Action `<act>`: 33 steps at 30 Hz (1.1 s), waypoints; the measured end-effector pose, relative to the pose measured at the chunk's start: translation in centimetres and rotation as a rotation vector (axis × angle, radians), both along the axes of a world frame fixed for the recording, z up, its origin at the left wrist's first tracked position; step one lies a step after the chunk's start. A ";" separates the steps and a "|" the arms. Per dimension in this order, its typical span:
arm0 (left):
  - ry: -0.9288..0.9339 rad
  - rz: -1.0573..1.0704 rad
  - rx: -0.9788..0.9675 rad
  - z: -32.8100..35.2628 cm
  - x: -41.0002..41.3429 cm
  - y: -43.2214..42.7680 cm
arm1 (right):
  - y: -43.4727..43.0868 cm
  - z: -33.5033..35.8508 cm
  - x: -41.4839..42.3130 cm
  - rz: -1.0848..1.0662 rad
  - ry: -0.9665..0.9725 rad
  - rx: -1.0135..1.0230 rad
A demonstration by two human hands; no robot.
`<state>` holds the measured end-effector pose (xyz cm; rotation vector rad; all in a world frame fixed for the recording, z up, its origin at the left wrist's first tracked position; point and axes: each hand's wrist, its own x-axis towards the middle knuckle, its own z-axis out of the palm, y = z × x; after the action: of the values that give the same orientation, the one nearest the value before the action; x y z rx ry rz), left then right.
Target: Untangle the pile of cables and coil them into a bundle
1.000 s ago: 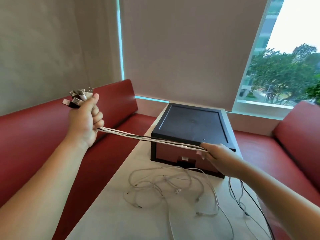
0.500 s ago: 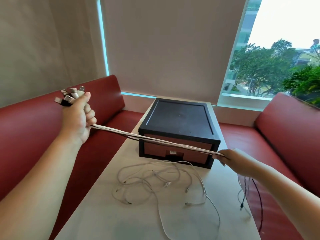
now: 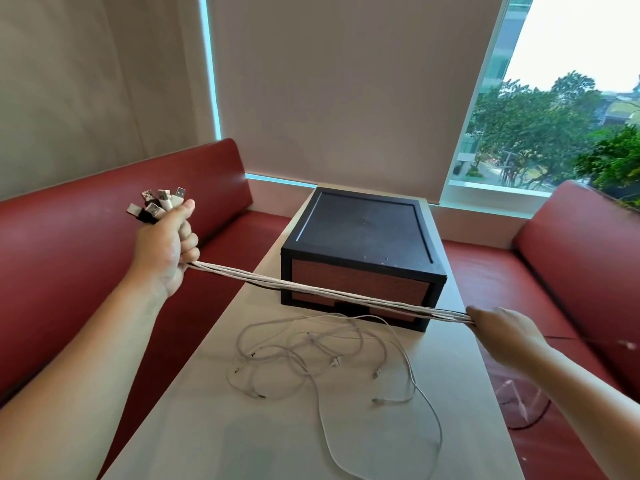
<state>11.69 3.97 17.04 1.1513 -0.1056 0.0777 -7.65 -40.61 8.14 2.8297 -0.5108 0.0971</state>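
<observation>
Left hand (image 3: 162, 251) grips the plug ends (image 3: 156, 204), right hand (image 3: 502, 327) pinches the taut cables (image 3: 329, 292) above the surface (image 3: 173, 438), tails (image 3: 311, 358) sprawled below. We're mid-straightening; next we likely slide right along, then start coiling.

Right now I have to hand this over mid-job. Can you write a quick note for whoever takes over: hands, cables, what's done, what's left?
Left hand: grips the cable strands just below their USB plug ends, which stick out of the fist.
Right hand: grips the same strands further along; they run taut between the hands, in front of the black box.
Loose tails: tangled loops lying on the table.
Done: plug ends gathered, one stretch pulled straight.
Left: free the tails, then coil everything into a bundle.
</observation>
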 end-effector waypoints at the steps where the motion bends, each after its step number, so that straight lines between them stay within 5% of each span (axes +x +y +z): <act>1: 0.003 -0.007 -0.004 0.0 0.0 0.0 | 0.0 0.0 0.0 -0.018 0.004 -0.043; 5: 0.019 -0.039 0.011 -0.4 -0.3 -0.4 | -0.1 -1.3 0.3 -0.069 0.060 0.007; 11: 0.038 -0.087 0.065 -1.4 -0.7 0.4 | 3.4 -6.2 0.3 -0.128 0.508 0.319; 18: 0.103 -0.234 0.177 -1.9 -1.4 1.8 | 6.1 -4.7 0.7 -0.107 0.941 0.347; 27: 0.246 -0.388 0.279 -3.3 -2.2 2.2 | 7.6 -5.0 3.1 0.070 0.425 0.146; 33: 0.312 -0.406 0.312 -5.0 -2.9 1.9 | 12.4 -7.6 6.0 0.359 0.142 0.308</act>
<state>8.79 5.90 12.09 1.4177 -0.0734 -0.4919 -1.68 -28.17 0.52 3.1677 0.0208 -0.1248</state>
